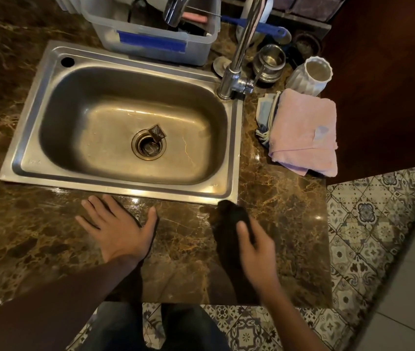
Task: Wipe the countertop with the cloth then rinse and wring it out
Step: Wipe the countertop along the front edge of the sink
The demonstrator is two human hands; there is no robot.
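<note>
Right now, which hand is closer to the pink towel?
Right. The right hand, gripping a dark cloth on the countertop, sits below and left of the pink towel. The left hand rests flat farther left, before the sink.

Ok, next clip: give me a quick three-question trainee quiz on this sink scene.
1. True or false: the dark cloth lies in the stainless steel sink.
2. Which hand lies flat on the brown marble countertop holding nothing: A) left hand B) right hand?
3. What lies folded on the counter right of the chrome tap, in front of the white ribbed vase?

Key:
1. False; it is on the countertop in front of the sink, under the right hand, whose fingers rest on it.
2. A.
3. A folded pink towel.
</note>
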